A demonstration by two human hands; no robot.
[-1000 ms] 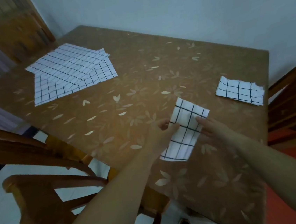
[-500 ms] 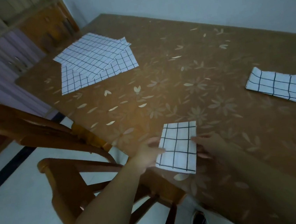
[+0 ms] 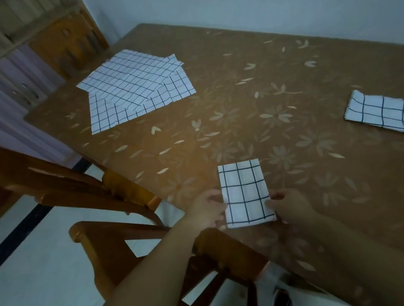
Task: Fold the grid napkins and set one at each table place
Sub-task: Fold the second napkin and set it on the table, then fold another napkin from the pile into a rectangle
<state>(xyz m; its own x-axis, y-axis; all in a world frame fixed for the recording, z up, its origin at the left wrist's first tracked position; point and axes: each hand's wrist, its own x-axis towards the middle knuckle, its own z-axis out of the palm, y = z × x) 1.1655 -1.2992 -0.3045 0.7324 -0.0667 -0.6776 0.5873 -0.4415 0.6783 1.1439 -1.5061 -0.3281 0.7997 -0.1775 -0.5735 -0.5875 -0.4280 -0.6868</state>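
Near the front edge of the table (image 3: 288,81), between the two chair backs, lies the folded napkin (image 3: 244,193), long side pointing away from the person. The left hand (image 3: 206,212) pinches its left edge and the right hand (image 3: 291,205) pinches its lower right edge, thumbs on top. Judged step: setting this napkin at the place in front of the nearer chair (image 3: 227,246). To do it well: lower it flat, square its short edge to the table edge and centre it on the chair. Then press along the fold before letting go so the layers do not spring open, and release both hands together to avoid skewing it. A second folded napkin (image 3: 386,116) sits well apart at the right side, so that place looks done. The pile of unfolded napkins (image 3: 136,87) lies at the far left corner, near the other chair (image 3: 125,193). Hard to make out: whether the napkin already rests fully on the table or is lifted slightly at the near end, since the fingers under it are hidden. The number of sheets in the pile cannot be counted, as the edges overlap. The right-hand napkin is cut close by the frame edge, and the light is dim throughout.
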